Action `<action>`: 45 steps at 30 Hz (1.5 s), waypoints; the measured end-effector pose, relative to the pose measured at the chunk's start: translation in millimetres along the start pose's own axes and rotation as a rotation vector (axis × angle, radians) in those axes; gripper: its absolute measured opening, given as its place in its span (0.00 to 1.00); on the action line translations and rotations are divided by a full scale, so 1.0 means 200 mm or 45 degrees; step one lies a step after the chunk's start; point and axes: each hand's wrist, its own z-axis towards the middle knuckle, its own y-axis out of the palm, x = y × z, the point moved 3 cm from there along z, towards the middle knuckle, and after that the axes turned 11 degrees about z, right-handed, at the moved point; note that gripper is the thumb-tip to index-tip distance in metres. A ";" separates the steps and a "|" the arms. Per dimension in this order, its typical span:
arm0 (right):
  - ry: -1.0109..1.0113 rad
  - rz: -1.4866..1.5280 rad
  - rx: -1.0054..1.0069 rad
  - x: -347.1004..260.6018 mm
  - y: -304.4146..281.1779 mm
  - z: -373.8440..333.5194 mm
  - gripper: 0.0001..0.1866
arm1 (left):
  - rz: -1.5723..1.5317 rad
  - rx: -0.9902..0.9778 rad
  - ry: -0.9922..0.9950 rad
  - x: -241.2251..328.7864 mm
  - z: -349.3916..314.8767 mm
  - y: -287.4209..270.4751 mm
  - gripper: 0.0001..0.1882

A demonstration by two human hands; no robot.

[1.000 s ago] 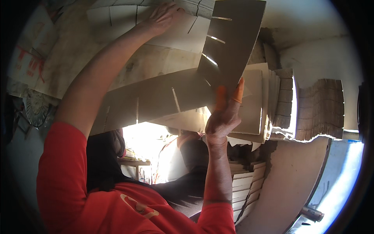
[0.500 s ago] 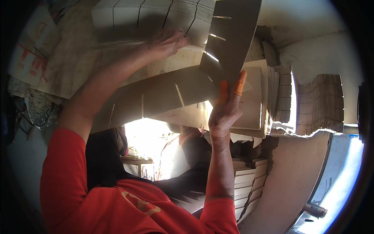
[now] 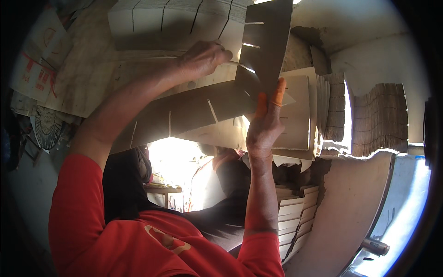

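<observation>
My right hand [image 3: 265, 131], with orange finger covers on two fingers, grips an upright slotted cardboard strip [image 3: 270, 32] near its lower end. A second slotted cardboard strip [image 3: 189, 106] lies crosswise, meeting the upright one just above that hand; whether their slots interlock I cannot tell. Left of the upright strip, my left hand [image 3: 207, 57] is closed, its fingertips partly hidden. A thin pale edge runs from its fingers to a slot in the upright strip; what it belongs to is unclear.
At the back stands a thick stack of slotted cardboard [image 3: 180, 23]. On the right are flat cardboard sheets [image 3: 295, 115] and a bundle of brown strips [image 3: 380, 120]. More cardboard pieces [image 3: 290, 221] are piled low beside my right forearm. Bright light comes from below the table.
My left hand has shifted slightly right, closer to the upright strip. The upright strip's top and my right hand have moved a little left.
</observation>
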 end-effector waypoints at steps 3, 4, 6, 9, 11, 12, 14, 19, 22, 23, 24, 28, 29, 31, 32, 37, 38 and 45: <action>-0.088 -0.077 0.020 0.01 0.01 0.01 0.33 | -0.074 0.072 0.011 0.06 -0.01 -0.03 0.07; -0.130 -0.112 0.025 0.01 0.01 0.01 0.34 | -0.104 0.113 0.020 0.07 -0.01 -0.05 0.07; 0.112 -0.188 -0.131 0.03 0.02 -0.01 0.36 | -0.159 0.157 0.048 0.12 -0.02 -0.08 0.06; 0.331 -0.246 -0.176 0.08 0.04 -0.04 0.33 | -0.222 0.156 0.135 0.20 -0.03 -0.15 0.05; 0.295 -0.248 -0.145 0.14 0.05 -0.07 0.31 | -0.248 0.144 0.239 0.27 -0.05 -0.19 0.06; 0.204 -0.228 -0.137 0.15 0.07 -0.06 0.31 | -0.271 0.114 0.212 0.26 -0.06 -0.18 0.05; 0.135 -0.217 -0.172 0.16 0.08 -0.07 0.34 | -0.319 0.057 0.160 0.23 -0.09 -0.15 0.07; 0.269 -0.185 -0.217 0.12 0.06 -0.08 0.38 | -0.298 -0.086 -0.195 0.00 0.02 -0.28 0.23; 0.065 -0.109 -0.112 0.12 0.08 -0.07 0.37 | 0.170 -0.190 -0.291 -0.27 0.18 -0.17 0.28; 0.028 -0.097 -0.106 0.11 0.09 -0.06 0.37 | 0.286 -0.123 -0.294 -0.35 0.20 -0.12 0.28; -0.010 -0.091 -0.101 0.09 0.09 -0.05 0.36 | 0.396 -0.054 -0.296 -0.41 0.21 -0.05 0.28; 0.041 -0.032 -0.095 0.04 0.10 -0.04 0.33 | 0.672 0.017 -0.350 -0.57 0.19 0.17 0.27; 0.013 -0.024 -0.093 0.04 0.09 -0.03 0.33 | 0.657 0.054 -0.306 -0.59 0.19 0.20 0.25; -0.032 -0.003 -0.086 0.03 0.09 -0.03 0.34 | 0.627 0.117 -0.208 -0.61 0.19 0.23 0.23; -0.042 0.014 -0.092 0.02 0.09 -0.03 0.35 | 0.621 0.140 -0.212 -0.61 0.18 0.24 0.21; -0.147 0.035 -0.084 -0.01 0.10 -0.02 0.34 | 0.494 0.289 -0.132 -0.57 0.13 0.17 0.11; -0.132 0.038 -0.090 -0.01 0.10 -0.02 0.34 | 0.448 0.216 -0.142 -0.55 0.13 0.16 0.10; -0.101 0.033 -0.104 -0.03 0.09 -0.02 0.34 | 0.230 0.105 -0.078 -0.36 0.06 0.06 0.08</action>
